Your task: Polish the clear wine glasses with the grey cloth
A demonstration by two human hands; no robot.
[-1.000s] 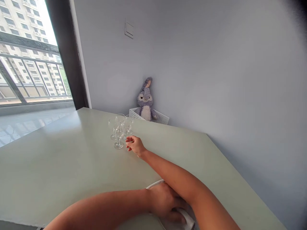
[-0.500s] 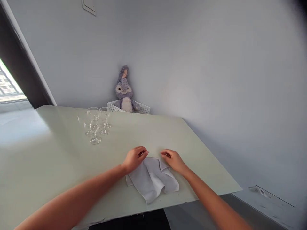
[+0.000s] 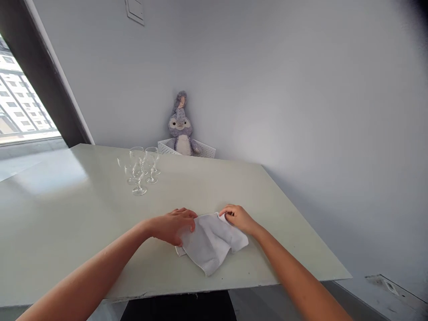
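A crumpled white cloth lies near the front of the pale green table. My left hand holds the cloth's left edge, and my right hand pinches its upper corner. Several clear stemmed glasses stand close together, farther back on the table and to the left of both hands. Neither hand touches them. The glasses overlap, so I cannot tell each one apart clearly.
A grey plush rabbit sits in a white perforated basket beyond the table's far edge. A white wall rises behind the table, with a window at the left. The floor shows below the front edge.
My right hand has come back from beside the glasses to the cloth. My left hand has moved up onto the cloth's edge. The view has turned down and right, and the cloth is more gathered.
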